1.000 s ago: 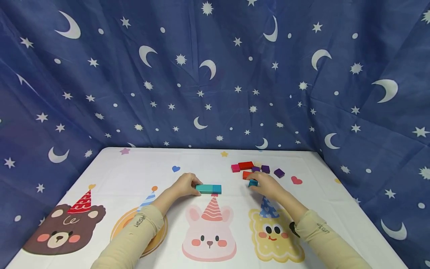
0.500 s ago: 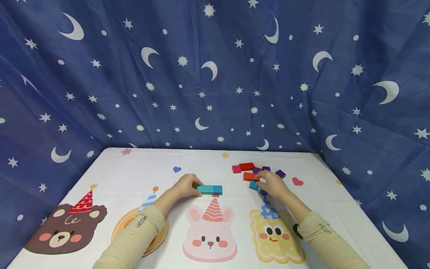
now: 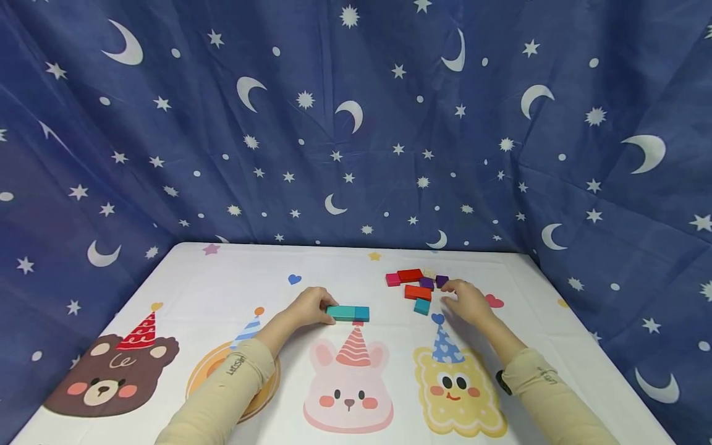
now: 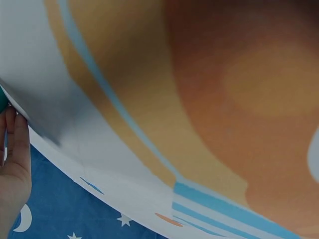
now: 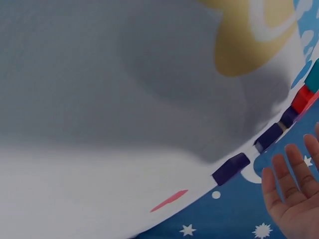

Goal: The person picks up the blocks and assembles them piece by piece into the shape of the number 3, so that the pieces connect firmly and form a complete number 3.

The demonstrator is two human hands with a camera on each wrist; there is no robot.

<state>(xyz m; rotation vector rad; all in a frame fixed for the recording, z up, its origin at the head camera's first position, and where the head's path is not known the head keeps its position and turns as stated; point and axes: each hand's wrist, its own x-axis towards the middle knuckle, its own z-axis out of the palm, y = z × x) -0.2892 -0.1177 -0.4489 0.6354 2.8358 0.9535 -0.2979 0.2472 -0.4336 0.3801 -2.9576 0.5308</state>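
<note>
In the head view my left hand grips the left end of a long teal block, which lies flat on the table. Against its right end sits a blue block. My right hand hovers with nothing in it, just right of a small teal block and a dark purple block. The right wrist view shows the fingers loosely extended, apart from another purple block that the hand covers in the head view. Only a sliver of the held teal block appears in the left wrist view.
Left of the right hand lie an orange-red block, a red block, a pink block, a cream block and a purple block. A white printed cloth covers the table; a blue star-patterned curtain hangs behind.
My right hand has let go of the small teal block and moved right and slightly away, leaving that block below the orange-red one. My left hand stays on the long teal block.
</note>
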